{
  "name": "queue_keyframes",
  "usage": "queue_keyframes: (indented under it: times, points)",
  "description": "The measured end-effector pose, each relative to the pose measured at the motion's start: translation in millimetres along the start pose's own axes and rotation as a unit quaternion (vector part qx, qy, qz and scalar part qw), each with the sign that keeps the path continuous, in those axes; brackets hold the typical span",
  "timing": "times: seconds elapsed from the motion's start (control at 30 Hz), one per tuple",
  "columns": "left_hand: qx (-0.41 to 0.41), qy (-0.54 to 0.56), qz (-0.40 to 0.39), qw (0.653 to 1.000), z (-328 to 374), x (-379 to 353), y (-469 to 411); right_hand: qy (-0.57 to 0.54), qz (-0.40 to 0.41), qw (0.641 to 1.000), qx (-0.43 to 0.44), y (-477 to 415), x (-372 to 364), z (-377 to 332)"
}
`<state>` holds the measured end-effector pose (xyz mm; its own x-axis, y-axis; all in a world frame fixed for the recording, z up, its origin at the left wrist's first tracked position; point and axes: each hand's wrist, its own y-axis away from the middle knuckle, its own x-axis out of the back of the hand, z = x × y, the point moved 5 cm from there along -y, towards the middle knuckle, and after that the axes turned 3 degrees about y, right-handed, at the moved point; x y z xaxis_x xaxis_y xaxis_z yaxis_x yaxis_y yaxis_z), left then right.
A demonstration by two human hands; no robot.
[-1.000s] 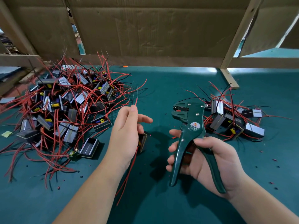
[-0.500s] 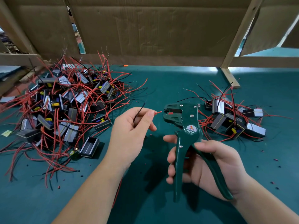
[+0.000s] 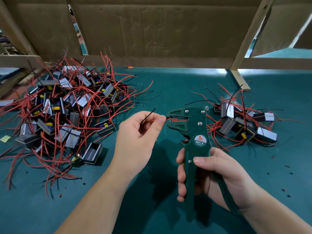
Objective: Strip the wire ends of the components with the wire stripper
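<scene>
One red wire point(image 3: 153, 121) now reaches into the wire stripper point(image 3: 199, 132) head.

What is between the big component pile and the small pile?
Head view: the left hand pinching a red wire, its end at the wire stripper held by the right hand.

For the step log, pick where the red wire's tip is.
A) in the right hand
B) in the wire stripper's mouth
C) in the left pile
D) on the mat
B: the left hand pinches the red wire, its tip inside the wire stripper that the right hand grips.
</scene>
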<state>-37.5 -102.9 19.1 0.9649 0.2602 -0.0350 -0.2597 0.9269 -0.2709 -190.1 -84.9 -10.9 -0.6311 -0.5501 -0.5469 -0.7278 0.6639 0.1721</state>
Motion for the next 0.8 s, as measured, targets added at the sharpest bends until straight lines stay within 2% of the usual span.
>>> queue_keyframes:
  times: [0.33, 0.8]
  points:
    - [-0.021, -0.036, -0.003, 0.999, -0.7, 3.5, -1.7, -0.009, -0.02, 1.0, -0.003, 1.2, -1.5, -2.5]
    - [-0.046, -0.08, -0.009, 0.996, 0.5, 5.8, -1.4, -0.002, 0.003, 1.0, -0.014, 2.0, -0.1, -0.5]
